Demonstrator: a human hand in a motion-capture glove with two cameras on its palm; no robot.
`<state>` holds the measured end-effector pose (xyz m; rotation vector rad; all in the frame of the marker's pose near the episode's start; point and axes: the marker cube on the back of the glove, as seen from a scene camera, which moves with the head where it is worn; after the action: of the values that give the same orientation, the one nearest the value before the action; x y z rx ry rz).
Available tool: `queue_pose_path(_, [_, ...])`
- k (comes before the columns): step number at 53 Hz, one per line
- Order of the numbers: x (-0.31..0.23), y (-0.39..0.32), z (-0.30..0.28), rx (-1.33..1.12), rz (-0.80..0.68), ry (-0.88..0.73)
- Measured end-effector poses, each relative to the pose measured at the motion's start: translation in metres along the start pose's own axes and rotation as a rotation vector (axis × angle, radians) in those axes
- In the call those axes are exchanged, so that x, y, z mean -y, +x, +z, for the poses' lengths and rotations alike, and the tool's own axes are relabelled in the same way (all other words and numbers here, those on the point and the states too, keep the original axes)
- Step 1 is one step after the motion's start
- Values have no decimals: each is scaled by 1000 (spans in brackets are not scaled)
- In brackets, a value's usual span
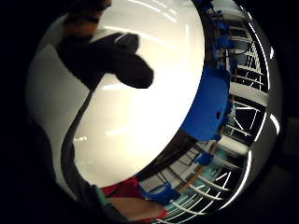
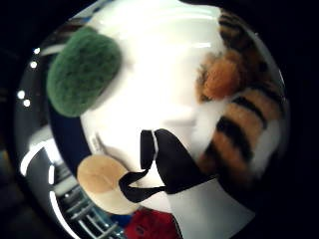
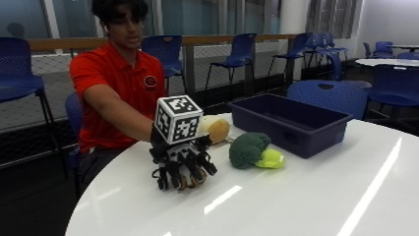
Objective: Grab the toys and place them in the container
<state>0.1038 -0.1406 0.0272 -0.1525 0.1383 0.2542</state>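
Bench point(image 3: 314, 196): white top, smooth and glossy; I see long light streaks mirrored across it.

Container point(image 3: 288, 123): dark blue plastic, smooth walls with a dull sheen.

Broccoli toy point(image 3: 252, 150): plush, matt; the dark green head reads as nubby, fuzzy pile in the thumb-side palm view, the pale green stem as softer cloth.

Tan round toy point(image 3: 216, 129): soft cloth, short-napped, matt.

Striped toy point(image 2: 239, 114): orange, black and white fur, long shaggy pile, lying against the palm.

Right hand point(image 3: 180, 160): black glove, matt fabric with strap webbing, fingers curled around the striped fur.
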Motion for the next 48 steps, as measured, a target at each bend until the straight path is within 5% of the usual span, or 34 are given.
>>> queue_pose_path(12, [1,6,4,10,8,-110])
queue_pose_path(48, [-8,-7,3,94,-81,204])
